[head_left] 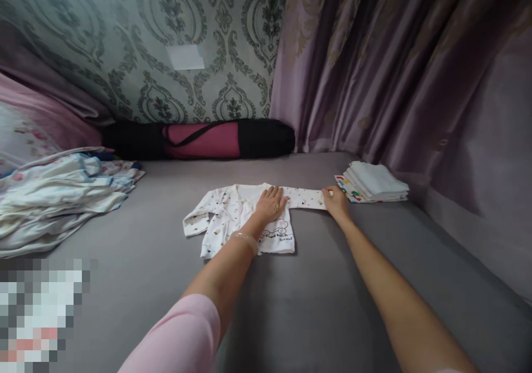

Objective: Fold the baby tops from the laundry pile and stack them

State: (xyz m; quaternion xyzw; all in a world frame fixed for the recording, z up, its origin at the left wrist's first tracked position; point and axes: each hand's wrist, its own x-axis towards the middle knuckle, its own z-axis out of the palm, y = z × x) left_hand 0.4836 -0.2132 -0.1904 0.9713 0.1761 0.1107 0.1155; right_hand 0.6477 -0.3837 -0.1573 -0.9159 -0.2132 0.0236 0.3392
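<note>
A small white baby shirt (220, 223) with a scattered print lies spread on the grey bed surface (174, 301). My left hand (272, 202) rests flat on its chest near the right shoulder, fingers stretched out. At the end of the sleeve that points right, my right hand (336, 202) pinches the cuff and the sleeve lies straight between both hands. The opposite sleeve (197, 218) bends down to the left. A dark line drawing with lettering shows on the lower right of the shirt, partly covered by my left forearm.
Folded white cloths (374, 180) are stacked at the right. A loose heap of clothes (62, 195) lies at the left. Against the patterned wall stretches a long black and maroon bag (203, 140). Purple curtains (357, 57) hang at the right.
</note>
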